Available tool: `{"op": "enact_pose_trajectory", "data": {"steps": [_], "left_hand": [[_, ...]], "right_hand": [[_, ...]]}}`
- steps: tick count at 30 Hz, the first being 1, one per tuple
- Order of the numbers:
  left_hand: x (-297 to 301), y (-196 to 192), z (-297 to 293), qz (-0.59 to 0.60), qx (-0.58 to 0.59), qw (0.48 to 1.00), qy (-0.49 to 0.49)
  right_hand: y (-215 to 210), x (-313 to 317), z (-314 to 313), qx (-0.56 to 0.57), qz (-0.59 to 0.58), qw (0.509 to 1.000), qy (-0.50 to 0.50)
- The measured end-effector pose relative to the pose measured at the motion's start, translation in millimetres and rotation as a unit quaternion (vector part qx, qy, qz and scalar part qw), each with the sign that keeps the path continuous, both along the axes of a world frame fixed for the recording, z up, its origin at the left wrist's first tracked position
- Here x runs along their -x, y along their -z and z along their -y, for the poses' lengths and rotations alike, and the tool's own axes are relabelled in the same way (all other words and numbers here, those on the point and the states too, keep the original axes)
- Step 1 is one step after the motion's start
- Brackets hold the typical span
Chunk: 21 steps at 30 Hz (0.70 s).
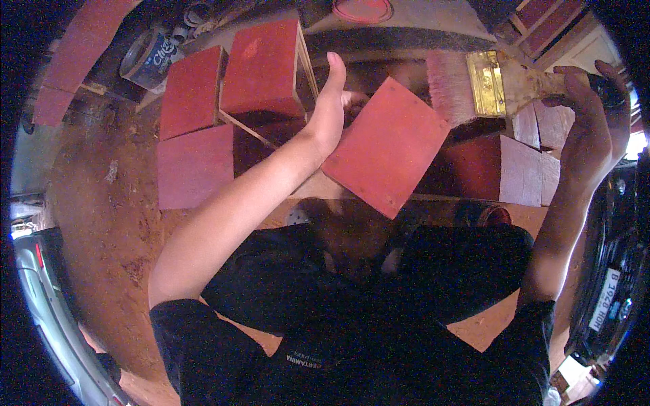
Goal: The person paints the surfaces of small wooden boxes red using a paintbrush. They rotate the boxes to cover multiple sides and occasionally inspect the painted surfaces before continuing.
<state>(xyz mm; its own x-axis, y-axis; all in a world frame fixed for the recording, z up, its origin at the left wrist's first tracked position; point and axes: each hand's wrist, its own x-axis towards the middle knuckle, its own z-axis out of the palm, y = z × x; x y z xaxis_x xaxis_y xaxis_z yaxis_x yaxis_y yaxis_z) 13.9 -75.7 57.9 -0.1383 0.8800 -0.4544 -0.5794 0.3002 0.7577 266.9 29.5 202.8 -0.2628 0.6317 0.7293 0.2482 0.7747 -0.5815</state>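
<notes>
In my left hand [328, 115] is a red square wooden piece [387, 149], tilted so that one corner points toward me. The thumb stands up beside it and the other fingers are mostly hidden behind it, so its depth does not show. My right hand [596, 128] grips the handle of a wide paintbrush [487, 84] with a yellow metal band. Its reddish bristles point left and reach the piece's upper right edge; whether they touch it I cannot tell.
Two red wooden boxes [261, 64] and a pinkish one [196, 166] stand at the left. Pale-sided blocks [520, 172] sit at the right. Farther back are a dark paint can [145, 64] and a red round lid [362, 8]. Parked cars [47, 304] flank me.
</notes>
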Motion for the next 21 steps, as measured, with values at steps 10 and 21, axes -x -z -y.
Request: {"op": "enact_pose_trajectory", "data": {"steps": [10,21], "left_hand": [[-36.1,0.5,14.2,0.025,-0.029,0.987,-0.159],[-40.4,1.6,10.3,-0.006,-0.015,0.984,-0.178]], "right_hand": [[2.6,-3.6,-3.8,0.071,-0.036,0.996,-0.035],[4.1,9.8,17.5,0.199,0.064,0.939,-0.275]]}}
